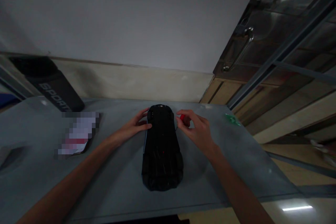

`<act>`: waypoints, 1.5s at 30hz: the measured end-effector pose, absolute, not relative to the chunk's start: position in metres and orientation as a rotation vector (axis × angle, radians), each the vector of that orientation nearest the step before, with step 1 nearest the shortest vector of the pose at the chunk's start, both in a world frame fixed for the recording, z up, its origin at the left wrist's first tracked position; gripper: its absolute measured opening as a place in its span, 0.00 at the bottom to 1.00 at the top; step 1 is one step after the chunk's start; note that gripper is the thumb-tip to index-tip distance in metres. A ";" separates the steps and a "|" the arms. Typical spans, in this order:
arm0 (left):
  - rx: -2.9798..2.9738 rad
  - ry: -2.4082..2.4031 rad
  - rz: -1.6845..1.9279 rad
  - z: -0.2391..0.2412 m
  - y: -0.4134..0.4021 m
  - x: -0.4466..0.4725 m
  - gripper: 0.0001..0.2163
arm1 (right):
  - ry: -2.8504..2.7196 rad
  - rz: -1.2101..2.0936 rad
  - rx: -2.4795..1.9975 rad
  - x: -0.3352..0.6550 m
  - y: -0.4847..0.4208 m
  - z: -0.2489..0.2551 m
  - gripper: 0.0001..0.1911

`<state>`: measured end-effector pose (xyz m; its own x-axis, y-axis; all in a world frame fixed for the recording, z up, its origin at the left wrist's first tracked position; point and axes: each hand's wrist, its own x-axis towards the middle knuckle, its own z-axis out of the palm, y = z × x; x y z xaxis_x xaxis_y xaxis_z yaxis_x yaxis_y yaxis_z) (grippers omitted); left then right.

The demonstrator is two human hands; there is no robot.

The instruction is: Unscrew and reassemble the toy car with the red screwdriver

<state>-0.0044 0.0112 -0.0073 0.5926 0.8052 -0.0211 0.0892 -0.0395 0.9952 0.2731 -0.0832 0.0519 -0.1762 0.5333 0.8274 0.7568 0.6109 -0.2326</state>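
Note:
A black toy car [163, 140] lies upside down on the grey table, its underside and wheels facing up. My left hand [136, 124] grips its left side near the far end, thumb resting on the underside. Just right of the car's far end, my right hand [195, 127] is closed on a small red object [182, 117]. The fingers cover most of that object, so its kind cannot be made out.
Left of the car lies a blurred-out phone-like slab [78, 134]. A black bottle marked SPORT [56, 89] leans behind it. A green scrap [232, 119] lies near the right edge of the table [112, 185]. A wall and a metal door [236, 49] stand behind.

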 end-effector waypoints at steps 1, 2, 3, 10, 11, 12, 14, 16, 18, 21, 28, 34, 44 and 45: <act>1.525 0.792 0.683 -0.006 0.011 -0.004 0.42 | -1.847 -0.289 -1.040 0.273 -0.083 0.052 0.07; 1.528 0.796 0.679 -0.006 0.011 -0.004 0.42 | -1.841 -0.298 -1.040 0.273 -0.084 0.052 0.06; 1.531 0.800 0.674 -0.006 0.011 -0.004 0.42 | -1.833 -0.308 -1.044 0.273 -0.084 0.052 0.05; 1.517 0.787 0.686 -0.008 0.012 -0.003 0.42 | -1.849 -0.321 -1.060 0.272 -0.087 0.055 0.06; 1.518 0.786 0.685 -0.008 0.012 -0.003 0.42 | -1.861 -0.313 -1.064 0.272 -0.087 0.055 0.07; 1.522 0.785 0.683 -0.008 0.012 -0.003 0.42 | -1.869 -0.302 -1.067 0.272 -0.087 0.056 0.07; 1.540 0.788 0.686 -0.008 0.012 -0.004 0.42 | -1.879 -0.281 -1.071 0.272 -0.087 0.057 0.07; 1.556 0.791 0.688 -0.009 0.012 -0.004 0.42 | -1.878 -0.276 -1.070 0.271 -0.086 0.057 0.06; 1.555 0.788 0.684 -0.011 0.013 -0.005 0.42 | -1.875 -0.279 -1.068 0.270 -0.086 0.057 0.05; 1.542 0.784 0.687 -0.012 0.013 -0.005 0.42 | -1.870 -0.260 -1.080 0.268 -0.086 0.056 0.06; 1.529 0.798 0.679 -0.005 0.010 -0.003 0.42 | -1.881 -0.177 -1.083 0.269 -0.086 0.054 0.09; 1.540 0.789 0.675 -0.006 0.011 -0.003 0.42 | -1.903 -0.111 -1.084 0.271 -0.088 0.055 0.12; 1.540 0.780 0.670 -0.005 0.010 -0.004 0.41 | -1.917 -0.061 -1.107 0.272 -0.090 0.058 0.13; 1.533 0.778 0.673 -0.006 0.010 -0.004 0.41 | -1.921 -0.063 -1.099 0.272 -0.090 0.058 0.13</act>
